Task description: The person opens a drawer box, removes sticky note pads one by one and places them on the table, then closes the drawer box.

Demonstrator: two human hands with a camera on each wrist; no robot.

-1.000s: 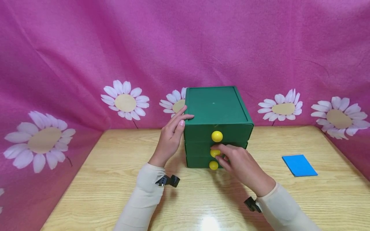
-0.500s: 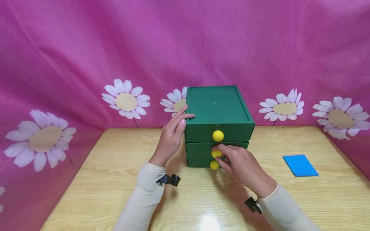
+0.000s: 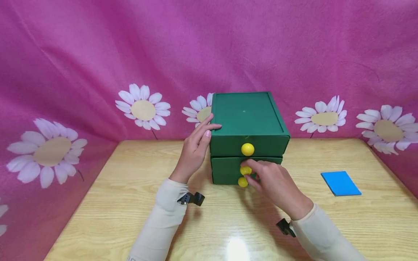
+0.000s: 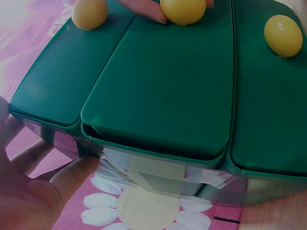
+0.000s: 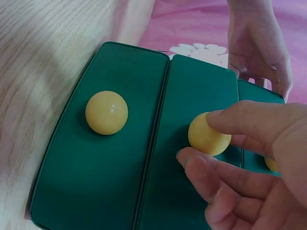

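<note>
A green chest [image 3: 245,108] with three stacked drawers stands on the table, a round yellow knob on each front. My right hand [image 3: 277,183] pinches the knob [image 5: 209,136] of the middle drawer between thumb and fingers. The middle drawer [image 4: 163,86] juts slightly forward, with a narrow dark gap along its side in the left wrist view. My left hand [image 3: 194,150] rests against the chest's left side, fingers extended, one fingertip over the top edge. The top knob [image 3: 248,149] and bottom knob [image 3: 242,182] are untouched.
A flat blue square [image 3: 341,183] lies on the wooden table [image 3: 107,203], to the right of the chest. Behind and at the sides hangs a pink cloth [image 3: 254,43] printed with white daisies.
The middle drawer has come out a little toward me, with my right hand on its knob; its front now covers most of the bottom drawer. My left hand stays on the chest.
</note>
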